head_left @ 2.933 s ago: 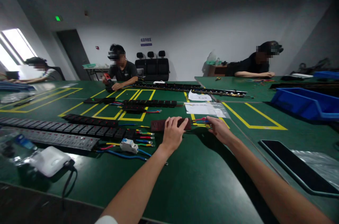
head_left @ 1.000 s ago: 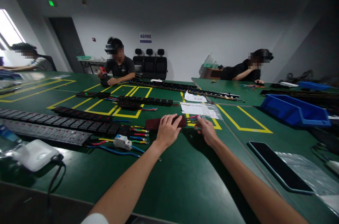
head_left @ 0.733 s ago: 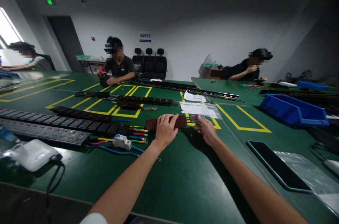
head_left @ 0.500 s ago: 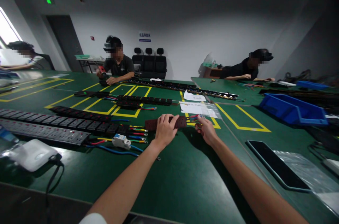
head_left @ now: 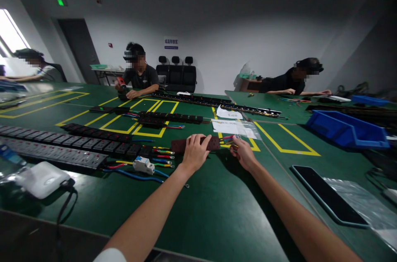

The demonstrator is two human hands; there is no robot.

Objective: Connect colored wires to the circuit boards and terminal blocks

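Note:
A short dark-red socket strip [head_left: 178,145] lies on the green table in front of me. Across its middle rests my left hand [head_left: 196,151], fingers over the top and thumb along the near right side, gripping it. Coloured wires [head_left: 228,139] with metal ring ends come out of the strip's right end. My right hand [head_left: 242,152] pinches these wires near their ends, fingers curled. Left of the strip, loose wire ends [head_left: 164,156] belong to long black socket strips [head_left: 102,144]. A white circuit breaker [head_left: 143,165] with wires sits just in front of them.
A phone [head_left: 328,196] lies on the right beside a clear plastic bag, with a blue bin [head_left: 345,129] behind. Paper sheets [head_left: 232,126] lie beyond my hands. A white box [head_left: 45,179] with a cable is at left. Several co-workers sit around the table, one holding a red tool [head_left: 121,83].
The view has shifted slightly, so everything sits a little further right. Both hands keep their places on the strip and wires. The far-right co-worker's hand has moved rightward.

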